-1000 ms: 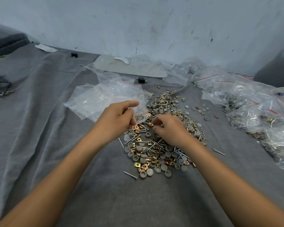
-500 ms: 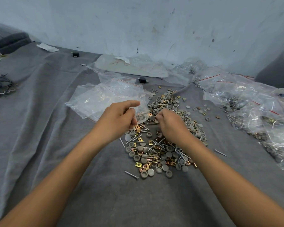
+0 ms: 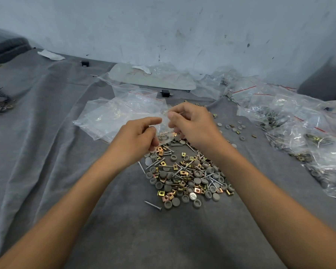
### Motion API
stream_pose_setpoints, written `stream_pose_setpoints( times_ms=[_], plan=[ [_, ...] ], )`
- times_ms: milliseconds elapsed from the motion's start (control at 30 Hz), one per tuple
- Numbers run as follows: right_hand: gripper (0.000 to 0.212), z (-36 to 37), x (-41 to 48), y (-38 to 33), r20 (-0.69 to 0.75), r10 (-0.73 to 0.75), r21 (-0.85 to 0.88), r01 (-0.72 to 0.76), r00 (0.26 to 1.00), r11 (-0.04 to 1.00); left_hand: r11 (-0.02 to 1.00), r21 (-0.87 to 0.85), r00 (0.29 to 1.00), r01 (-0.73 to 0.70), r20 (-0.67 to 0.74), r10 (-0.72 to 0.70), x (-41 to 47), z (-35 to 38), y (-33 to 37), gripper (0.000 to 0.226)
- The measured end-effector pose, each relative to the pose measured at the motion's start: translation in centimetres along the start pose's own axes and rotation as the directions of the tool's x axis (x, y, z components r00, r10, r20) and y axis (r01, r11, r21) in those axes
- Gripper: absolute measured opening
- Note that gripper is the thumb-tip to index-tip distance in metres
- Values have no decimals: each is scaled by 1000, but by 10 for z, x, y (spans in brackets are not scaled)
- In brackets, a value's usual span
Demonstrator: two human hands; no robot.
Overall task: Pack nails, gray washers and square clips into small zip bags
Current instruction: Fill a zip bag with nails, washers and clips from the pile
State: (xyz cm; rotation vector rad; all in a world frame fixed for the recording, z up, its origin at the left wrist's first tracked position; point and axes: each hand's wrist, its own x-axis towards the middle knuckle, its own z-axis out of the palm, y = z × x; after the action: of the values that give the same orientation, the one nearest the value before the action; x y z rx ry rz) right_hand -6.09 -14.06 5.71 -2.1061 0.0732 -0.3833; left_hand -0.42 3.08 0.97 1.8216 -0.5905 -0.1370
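Right fingers (image 3: 174, 114) have risen from the pile (image 3: 186, 175) to the mouth of the bag (image 3: 164, 131), which judging by this marks a switch from picking to loading. Thumb and forefinger are closed in a pinch at the bag's rim; whether a part also sits between them is hidden. Left fingers (image 3: 151, 120) pinch the opposite rim, as before. Right hand (image 3: 194, 126) and left hand (image 3: 134, 138) hold the bag just above the pile's far edge. It is small, clear and crumpled, with a few gray and brassy pieces low inside. Below lie mixed nails (image 3: 152, 205), washers (image 3: 176, 201) and clips (image 3: 160, 193) on gray cloth (image 3: 47, 152). Empty bags (image 3: 113, 117) lie left, filled bags (image 3: 299, 123) right.
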Motion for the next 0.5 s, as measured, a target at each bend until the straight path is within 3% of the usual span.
stream_pose_setpoints(
  times_ms=[67, 167, 233, 333, 400, 500],
  plan=[
    [7, -2, 1, 5, -57, 45, 69, -41, 997, 997, 1000, 8, 1000, 9, -20, -9, 0, -2, 1, 37],
    [8, -9, 3, 21, -117, 52, -99, -64, 992, 993, 1000, 5, 999, 14, -48, -14, 0, -5, 3, 38],
    [9, -12, 3, 33, -5, 78, -338, -75, 997, 938, 1000, 4, 999, 13, -51, -13, 0, -6, 5, 38],
    [13, -11, -2, 50, 167, 189, -647, -37, 968, 762, 1000, 14, 999, 18, -43, -17, -1, -4, 7, 38],
    [15, -9, -6, 57, 195, 233, -725, -20, 953, 689, 1000, 24, 999, 17, -36, -16, -2, -3, 8, 39],
    [13, -6, -9, 63, 212, 266, -747, -20, 940, 665, 999, 25, 999, 25, -35, -24, -3, -3, 9, 39]
  ],
)
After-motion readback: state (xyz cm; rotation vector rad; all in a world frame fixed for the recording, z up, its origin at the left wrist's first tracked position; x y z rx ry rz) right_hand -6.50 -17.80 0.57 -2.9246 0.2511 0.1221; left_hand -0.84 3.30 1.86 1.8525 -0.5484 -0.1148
